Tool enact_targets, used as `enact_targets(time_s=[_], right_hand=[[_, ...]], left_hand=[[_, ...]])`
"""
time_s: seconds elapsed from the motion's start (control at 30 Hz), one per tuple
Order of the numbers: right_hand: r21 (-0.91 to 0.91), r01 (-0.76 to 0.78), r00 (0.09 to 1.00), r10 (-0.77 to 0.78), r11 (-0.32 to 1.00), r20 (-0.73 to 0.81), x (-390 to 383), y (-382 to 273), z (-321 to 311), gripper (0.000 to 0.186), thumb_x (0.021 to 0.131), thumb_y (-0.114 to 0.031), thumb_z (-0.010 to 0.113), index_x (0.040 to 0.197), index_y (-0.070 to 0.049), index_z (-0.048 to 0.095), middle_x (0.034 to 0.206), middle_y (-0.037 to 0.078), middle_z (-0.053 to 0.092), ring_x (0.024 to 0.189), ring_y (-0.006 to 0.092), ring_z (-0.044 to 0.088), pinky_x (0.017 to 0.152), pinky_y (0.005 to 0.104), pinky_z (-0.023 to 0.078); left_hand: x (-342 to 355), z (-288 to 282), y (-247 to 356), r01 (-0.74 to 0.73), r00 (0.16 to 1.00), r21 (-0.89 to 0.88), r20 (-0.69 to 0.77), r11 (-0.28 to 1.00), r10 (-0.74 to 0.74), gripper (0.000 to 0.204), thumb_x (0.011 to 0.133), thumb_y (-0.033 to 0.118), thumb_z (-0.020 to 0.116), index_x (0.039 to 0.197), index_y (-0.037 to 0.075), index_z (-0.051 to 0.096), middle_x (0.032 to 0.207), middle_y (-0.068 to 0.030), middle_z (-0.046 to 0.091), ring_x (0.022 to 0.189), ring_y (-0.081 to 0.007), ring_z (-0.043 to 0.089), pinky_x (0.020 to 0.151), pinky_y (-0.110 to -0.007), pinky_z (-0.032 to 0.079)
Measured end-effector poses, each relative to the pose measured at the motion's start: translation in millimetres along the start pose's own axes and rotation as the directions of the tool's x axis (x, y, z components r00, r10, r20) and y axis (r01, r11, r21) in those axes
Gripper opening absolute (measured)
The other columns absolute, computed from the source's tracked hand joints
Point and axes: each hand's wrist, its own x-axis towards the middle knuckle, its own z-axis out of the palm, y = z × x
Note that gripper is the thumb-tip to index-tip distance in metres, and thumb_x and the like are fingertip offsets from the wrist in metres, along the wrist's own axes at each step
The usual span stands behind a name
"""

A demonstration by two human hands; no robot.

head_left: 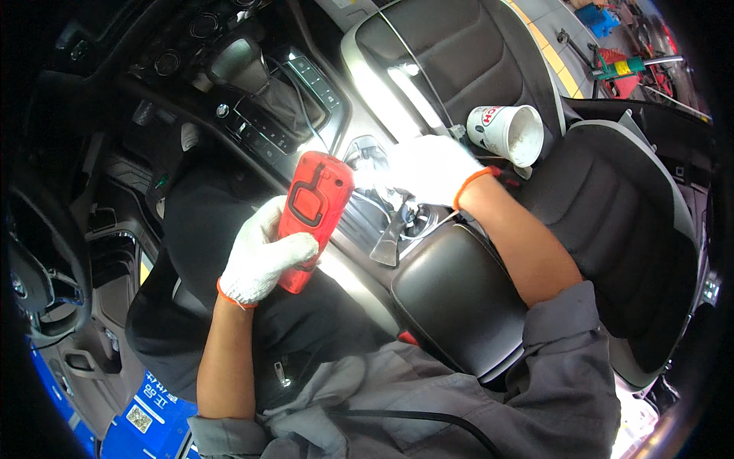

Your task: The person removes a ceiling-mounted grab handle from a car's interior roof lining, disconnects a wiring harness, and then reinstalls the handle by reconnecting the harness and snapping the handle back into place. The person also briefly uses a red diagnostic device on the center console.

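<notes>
My left hand (264, 252), in a white knitted glove with an orange cuff, is closed round a red hand-held work light (316, 200) with a black hook folded on its back. Strong light falls on the centre console in front of it. My right hand (430, 172), gloved alike, is over the cup holder (419, 222) area of the console; glare washes out its fingers, so its grip cannot be made out. Just below it a dark flat-ended tool (388, 241) stands out toward me. Thin cables run near that hand.
A white tub (505, 134) lies tilted on the passenger seat (451, 61). The gear lever (238, 63) and button panels are ahead, the black armrest (455, 294) is close to my body, and the steering wheel (46, 252) is at the left. Workshop equipment (619, 69) shows outside at top right.
</notes>
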Motion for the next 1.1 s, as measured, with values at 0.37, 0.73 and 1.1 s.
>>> enact_targets(time_s=[0.37, 0.73, 1.1], right_hand=[[0.652, 0.432, 0.889, -0.174, 0.624, -0.423, 38, 1, 75, 0.02, 0.092, -0.016, 0.065, 0.106, -0.004, 0.072, 0.094, 0.008, 0.072, 0.082, 0.0172, 0.067, 0.073, 0.0298, 0.054], [0.214, 0.307, 0.938, -0.333, 0.927, 0.097, 6, -9, 49, 0.015, 0.086, -0.015, 0.058, 0.091, -0.008, 0.07, 0.1, 0.013, 0.067, 0.093, 0.0324, 0.065, 0.083, 0.0408, 0.052], [-0.173, 0.018, 0.998, -0.028, 0.985, -0.054, 38, -29, 43, 0.017, 0.085, -0.015, 0.057, 0.087, -0.008, 0.073, 0.08, 0.009, 0.07, 0.073, 0.0244, 0.069, 0.066, 0.0379, 0.056]], left_hand=[[2, 5, -2, -0.029, 0.999, -0.04, -0.02, 0.999, 0.028, 0.044, 0.083, 0.014, 0.079, 0.119, 0.0, 0.059, 0.097, -0.0057, 0.067, 0.081, -0.0125, 0.064, 0.075, -0.029, 0.053], [-3, 6, 3, -0.058, 0.998, -0.048, -0.013, 0.997, 0.057, 0.039, 0.085, 0.013, 0.077, 0.116, 0.0, 0.058, 0.093, -0.006, 0.066, 0.077, -0.0112, 0.063, 0.071, -0.027, 0.052], [-9, 4, 1, -0.063, 0.998, -0.08, 0.006, 0.995, 0.064, 0.04, 0.083, 0.014, 0.078, 0.116, 0.0, 0.059, 0.095, -0.0045, 0.066, 0.077, -0.0112, 0.063, 0.071, -0.027, 0.052]])
